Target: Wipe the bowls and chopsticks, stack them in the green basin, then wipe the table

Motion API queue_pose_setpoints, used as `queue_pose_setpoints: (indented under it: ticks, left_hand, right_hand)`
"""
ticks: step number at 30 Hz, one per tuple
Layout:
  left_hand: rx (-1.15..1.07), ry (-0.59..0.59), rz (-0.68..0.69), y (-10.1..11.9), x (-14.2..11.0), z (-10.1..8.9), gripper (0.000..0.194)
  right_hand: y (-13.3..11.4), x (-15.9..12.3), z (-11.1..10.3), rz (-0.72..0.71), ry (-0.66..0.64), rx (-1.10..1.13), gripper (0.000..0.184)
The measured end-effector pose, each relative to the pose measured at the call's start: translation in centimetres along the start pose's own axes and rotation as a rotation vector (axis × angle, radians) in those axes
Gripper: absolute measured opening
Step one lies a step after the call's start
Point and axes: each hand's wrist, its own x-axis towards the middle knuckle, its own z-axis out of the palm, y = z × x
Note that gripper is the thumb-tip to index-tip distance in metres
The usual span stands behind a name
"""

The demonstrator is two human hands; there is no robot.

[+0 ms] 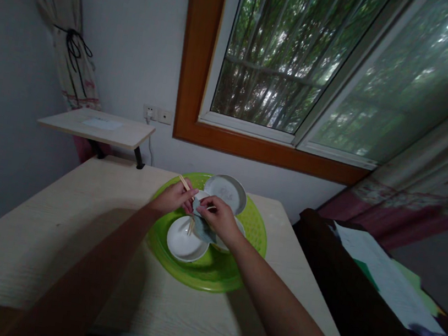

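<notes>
My left hand (178, 196) is closed around a pair of light wooden chopsticks (184, 183), whose upper ends stick out past the thumb. Their lower ends show below the fingers, over a white bowl (180, 242). In my right hand (219, 216), a grey-green cloth (203, 230) is pinched; it hangs down between the bowls and reaches up to the chopsticks and the left fingers. Behind the hands a pale round plate (229, 192) rests on a bright green round tray (207, 283). Another white bowl (241, 226) is partly hidden by my right hand.
The tray stands on a pale wooden table (116, 219) against the wall below a barred window (281, 59). A small raised shelf (100, 125) is at the table's back left. Papers (380, 273) lie on a dark surface to the right.
</notes>
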Motion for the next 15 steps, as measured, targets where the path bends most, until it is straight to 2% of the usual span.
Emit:
queue_pose_setpoints:
  ticks: [4, 15]
  left_hand:
    - [-0.002, 0.005, 0.029, -0.19, 0.14, -0.10, 0.045]
    - [0.006, -0.016, 0.021, 0.68, -0.02, -0.04, 0.045]
  right_hand:
    - [0.17, -0.16, 0.02, 0.053, -0.007, 0.008, 0.024]
    - [0.23, -0.31, -0.14, 0.010, -0.028, -0.070, 0.026]
